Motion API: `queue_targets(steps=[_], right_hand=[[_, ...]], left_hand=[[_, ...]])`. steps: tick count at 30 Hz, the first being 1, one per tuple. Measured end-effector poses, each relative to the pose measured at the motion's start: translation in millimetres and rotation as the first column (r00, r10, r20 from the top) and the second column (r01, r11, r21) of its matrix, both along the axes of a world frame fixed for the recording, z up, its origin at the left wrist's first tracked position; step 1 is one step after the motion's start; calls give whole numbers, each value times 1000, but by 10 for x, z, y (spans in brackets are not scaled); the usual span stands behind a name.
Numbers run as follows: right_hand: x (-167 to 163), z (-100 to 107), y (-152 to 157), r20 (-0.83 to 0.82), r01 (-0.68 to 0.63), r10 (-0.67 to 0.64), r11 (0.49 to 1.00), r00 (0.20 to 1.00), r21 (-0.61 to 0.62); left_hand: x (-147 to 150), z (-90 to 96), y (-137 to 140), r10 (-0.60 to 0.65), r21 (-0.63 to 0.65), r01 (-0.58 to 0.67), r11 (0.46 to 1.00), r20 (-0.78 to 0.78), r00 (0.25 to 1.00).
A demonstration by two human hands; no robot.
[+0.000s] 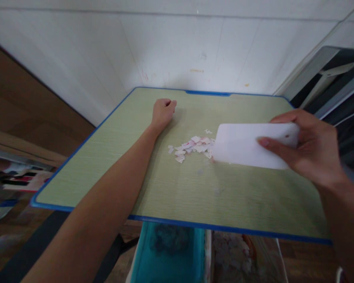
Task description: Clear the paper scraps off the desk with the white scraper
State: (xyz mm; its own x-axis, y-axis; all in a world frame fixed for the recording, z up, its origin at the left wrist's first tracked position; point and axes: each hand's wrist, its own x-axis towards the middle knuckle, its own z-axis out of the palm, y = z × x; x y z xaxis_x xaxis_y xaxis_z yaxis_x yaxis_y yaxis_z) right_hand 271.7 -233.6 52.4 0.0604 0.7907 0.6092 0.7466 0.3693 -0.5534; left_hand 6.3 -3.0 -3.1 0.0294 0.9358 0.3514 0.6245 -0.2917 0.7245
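Note:
My right hand (pixel 309 145) grips a flat white plastic scraper (pixel 244 143) with rounded corners and a small hole near its held end. The thumb presses on its upper face. The scraper's left edge meets a small heap of torn paper scraps (pixel 196 144), white and pinkish, near the middle of the table. Beyond the heap and to its left, my left hand (pixel 164 112) rests on the tabletop, its fingers curled into a fist. Whether anything is inside that fist is hidden.
The pale green tabletop (pixel 171 192) has a blue rim and stands against a white wall (pixel 177 47). Below its front edge are a teal bin (pixel 169 259) with dark contents and a clear bag (pixel 233 253) of scraps. A brown wooden panel (pixel 26 94) stands at left.

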Motion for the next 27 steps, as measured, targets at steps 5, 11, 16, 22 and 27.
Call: queue_targets(steps=[5,11,16,22,27], right_hand=[[12,9,11,-31,-79,79,997,996,14],[70,15,6,-34,-16,16,1000,999,4],[-16,25,-19,-41,-71,71,997,997,14],[-93,-98,20,16,-28,27,996,1000,87],[-187,-159,14,55,-75,75,997,996,-5]], left_hand=[[-2,3,15,6,-7,-6,1000,-9,1000],[-5,-6,9,5,-5,-5,1000,-4,1000],[2,1,-6,13,-21,-13,1000,3,1000],[8,11,-10,19,-35,-19,999,-3,1000],[6,19,-19,14,-34,-14,999,-19,1000]])
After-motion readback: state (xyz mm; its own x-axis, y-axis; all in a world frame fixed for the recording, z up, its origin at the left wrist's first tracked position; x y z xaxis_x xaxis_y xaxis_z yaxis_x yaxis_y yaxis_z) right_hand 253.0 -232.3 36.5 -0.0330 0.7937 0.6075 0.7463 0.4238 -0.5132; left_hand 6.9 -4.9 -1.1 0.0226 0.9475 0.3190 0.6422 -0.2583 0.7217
